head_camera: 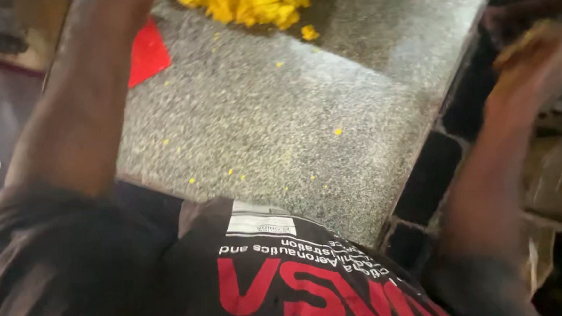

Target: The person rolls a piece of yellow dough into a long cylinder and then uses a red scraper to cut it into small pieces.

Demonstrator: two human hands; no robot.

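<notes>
Both hands are hard to read right now. Your left hand runs out of the top edge of the view, so only the forearm shows, stretched over the speckled grey granite table (pixel 304 118) toward the heap of bright yellow crumbly material (pixel 247 2) at the far end; I cannot tell whether that hand is open or closed. Your right hand (pixel 533 68) is raised off the right edge of the table, over the dark tiled wall, and it is blurred by motion. It seems to carry a smear of yellowish stuff near the fingers, but whether it grips anything cannot be told.

The yellow heap sits at the far edge of the table, partly cut off by the frame, with one small lump (pixel 310 33) just in front of it and loose yellow specks scattered across the stone toward you. A flat red plastic piece (pixel 147 53) lies just beside your left forearm, partly hidden under it.

To work the heap well, I would judge it best to steady your head so the heap sits in view, slow the right hand until its fingers are plain to see, and keep your forearm off the red piece.
</notes>
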